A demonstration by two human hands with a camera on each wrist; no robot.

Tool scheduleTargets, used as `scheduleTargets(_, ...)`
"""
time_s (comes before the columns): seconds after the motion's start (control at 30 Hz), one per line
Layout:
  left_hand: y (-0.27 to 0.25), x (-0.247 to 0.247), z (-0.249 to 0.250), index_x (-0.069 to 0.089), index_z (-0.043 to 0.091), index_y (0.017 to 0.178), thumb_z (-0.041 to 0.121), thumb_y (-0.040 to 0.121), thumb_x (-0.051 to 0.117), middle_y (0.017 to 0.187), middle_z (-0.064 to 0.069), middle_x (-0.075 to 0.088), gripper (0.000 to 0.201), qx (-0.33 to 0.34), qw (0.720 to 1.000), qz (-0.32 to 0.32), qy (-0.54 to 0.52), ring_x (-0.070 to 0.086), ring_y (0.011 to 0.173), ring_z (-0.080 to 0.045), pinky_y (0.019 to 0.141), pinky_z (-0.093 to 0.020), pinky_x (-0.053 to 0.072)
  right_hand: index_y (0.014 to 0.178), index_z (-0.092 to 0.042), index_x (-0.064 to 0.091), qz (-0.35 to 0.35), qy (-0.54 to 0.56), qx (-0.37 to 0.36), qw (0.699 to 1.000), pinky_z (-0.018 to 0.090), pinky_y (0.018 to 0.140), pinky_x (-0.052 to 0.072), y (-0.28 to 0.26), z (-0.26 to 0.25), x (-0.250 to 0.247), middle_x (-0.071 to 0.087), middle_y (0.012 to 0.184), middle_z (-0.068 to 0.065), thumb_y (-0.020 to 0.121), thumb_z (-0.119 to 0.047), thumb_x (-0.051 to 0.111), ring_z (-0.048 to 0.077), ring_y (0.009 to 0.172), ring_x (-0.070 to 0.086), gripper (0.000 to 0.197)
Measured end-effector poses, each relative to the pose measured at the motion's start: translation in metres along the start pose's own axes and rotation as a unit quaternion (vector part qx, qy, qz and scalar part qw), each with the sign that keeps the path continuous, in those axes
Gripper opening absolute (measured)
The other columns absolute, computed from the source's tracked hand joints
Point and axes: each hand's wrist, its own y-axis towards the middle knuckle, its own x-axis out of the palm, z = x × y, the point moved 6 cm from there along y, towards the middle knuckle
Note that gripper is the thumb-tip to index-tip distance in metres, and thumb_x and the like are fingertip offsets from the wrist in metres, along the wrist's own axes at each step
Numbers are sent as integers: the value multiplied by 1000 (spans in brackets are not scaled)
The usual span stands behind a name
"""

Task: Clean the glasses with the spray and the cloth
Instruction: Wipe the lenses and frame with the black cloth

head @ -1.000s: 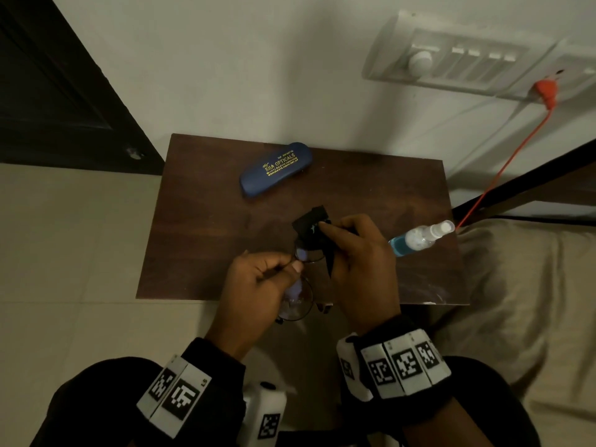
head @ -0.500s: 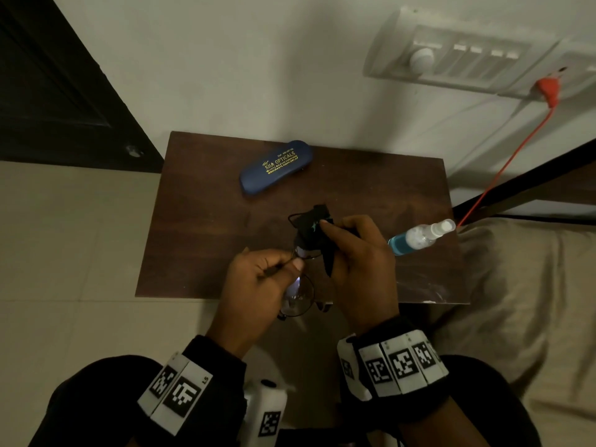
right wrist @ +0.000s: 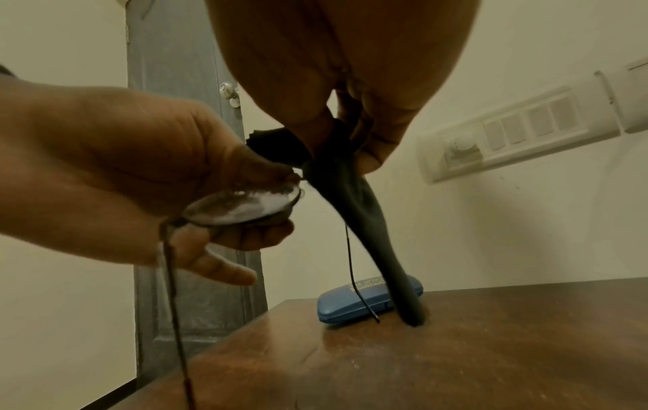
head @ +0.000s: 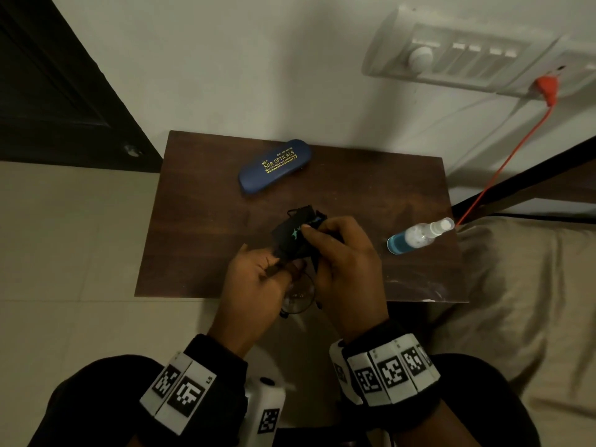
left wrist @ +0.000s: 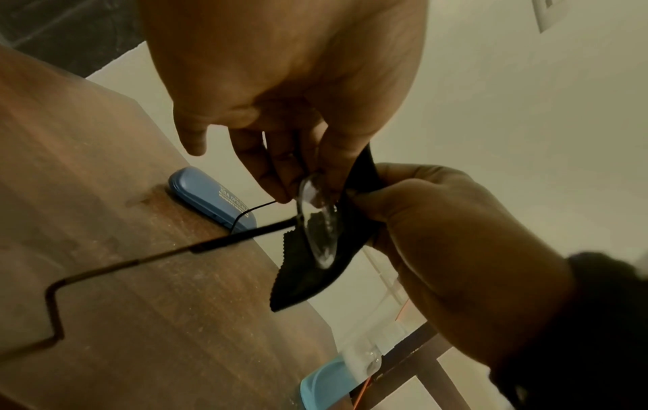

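Over the table's front edge my left hand (head: 283, 266) pinches the thin-framed glasses (head: 298, 296) near the bridge. One round lens (right wrist: 242, 205) lies wet and smeared between its fingers. My right hand (head: 309, 230) pinches a black cloth (head: 292, 235) bunched over the far lens, right beside the left fingertips. In the left wrist view the cloth (left wrist: 315, 271) hangs behind the lens (left wrist: 317, 222), and a temple arm (left wrist: 105, 271) trails out over the table. The spray bottle (head: 416, 237) with blue liquid lies on its side to the right of my hands, untouched.
A blue glasses case (head: 274, 165) lies at the back of the small dark wooden table (head: 200, 221). A bed edges the table's right side, with an orange cable (head: 503, 169) running up to a wall switchboard (head: 458, 56). A dark door stands to the left.
My right hand has drawn the cloth down over the far lens, closer to the left fingertips. Both hands have kept their places over the table's front edge.
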Motion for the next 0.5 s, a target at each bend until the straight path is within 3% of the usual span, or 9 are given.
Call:
scheduleTargets(0.07, -1, 1, 4, 65, 2, 62, 26, 80, 57, 60, -7, 65, 31, 16, 1000, -5, 15, 62, 58, -17, 107, -52, 33, 103, -3, 70, 11, -7, 23, 1000, 37, 63, 56, 5, 9, -3, 61, 93, 13, 85, -10, 52, 25, 80, 61, 27)
scheduleTargets(0.13, 0, -1, 3, 66, -2, 65, 27, 81, 56, 62, -10, 66, 35, 15, 1000, 0, 11, 63, 61, -21, 110, -51, 28, 104, -3, 70, 18, -18, 43, 999, 38, 63, 56, 6, 16, -5, 61, 93, 13, 82, -5, 56, 24, 79, 60, 25)
scheduleTargets(0.2, 2, -3, 0, 67, -2, 69, 28, 81, 56, 63, -12, 67, 35, 8, 1000, 2, -3, 63, 63, -23, 106, -57, 33, 104, -2, 69, 15, -31, 45, 998, 37, 61, 55, 2, 17, -6, 61, 93, 14, 82, -1, 60, 24, 77, 60, 24)
scheduleTargets(0.3, 2, -5, -2, 67, 7, 64, 28, 80, 58, 59, -8, 65, 28, -2, 1000, 0, -13, 62, 56, -18, 95, -68, 37, 104, -2, 69, 12, -24, 33, 999, 35, 60, 56, -7, 9, -6, 62, 91, 12, 85, -11, 51, 23, 77, 60, 27)
scheduleTargets(0.43, 2, -4, -5, 66, 2, 74, 19, 73, 57, 67, -16, 67, 19, -30, 999, 7, -38, 66, 65, -33, 89, -65, 44, 103, -2, 70, -2, -3, 7, 1000, 34, 60, 56, -12, -5, 1, 62, 93, 12, 85, -11, 49, 23, 78, 61, 28)
scheduleTargets(0.5, 1, -4, -3, 65, 5, 74, 16, 72, 56, 64, -12, 66, 14, -28, 999, 13, -28, 65, 64, -29, 88, -66, 44, 102, -3, 70, -7, 1, 0, 1000, 35, 61, 56, -10, -9, 4, 62, 94, 13, 84, -15, 45, 25, 79, 62, 33)
